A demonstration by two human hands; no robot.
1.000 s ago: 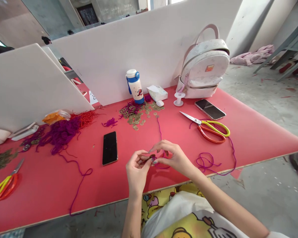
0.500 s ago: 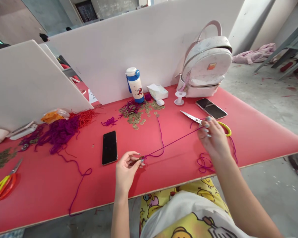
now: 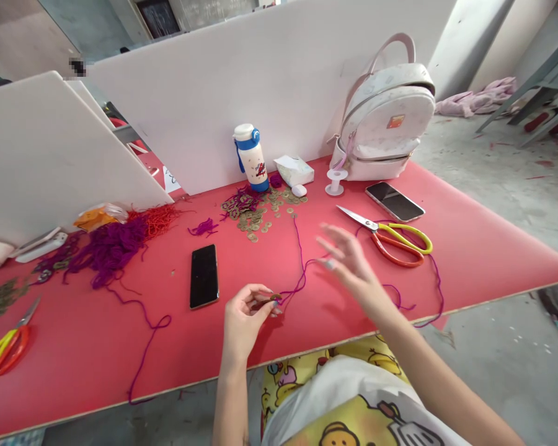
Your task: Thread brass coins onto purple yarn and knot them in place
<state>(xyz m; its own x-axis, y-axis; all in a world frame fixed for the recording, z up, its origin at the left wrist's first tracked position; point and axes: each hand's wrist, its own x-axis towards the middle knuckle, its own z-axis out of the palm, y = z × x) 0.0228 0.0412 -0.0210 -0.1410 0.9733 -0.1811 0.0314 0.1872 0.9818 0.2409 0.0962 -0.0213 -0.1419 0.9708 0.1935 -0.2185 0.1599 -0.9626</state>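
Note:
My left hand (image 3: 246, 313) pinches a small dark coin (image 3: 273, 298) threaded on a purple string (image 3: 299, 260) just above the red table (image 3: 97, 347). The string runs from the coin up toward the pile of brass coins (image 3: 259, 212). My right hand (image 3: 346, 263) hovers to the right of the coin, blurred by motion, fingers spread and holding nothing. More purple string (image 3: 434, 291) loops near the table's front edge on the right.
Scissors with yellow and orange handles (image 3: 390, 234) lie right of my right hand, another pair (image 3: 4, 347) at far left. A black phone (image 3: 203, 275), a second phone (image 3: 394, 201), a blue-white bottle (image 3: 251, 156), an empty spool (image 3: 335, 183), a backpack (image 3: 384, 121) and purple yarn (image 3: 111, 244) are also on the table.
My right hand pulled the string out taut to the right, then let it go and swung back left toward the coin. The string now lies slack. My left hand kept its pinch.

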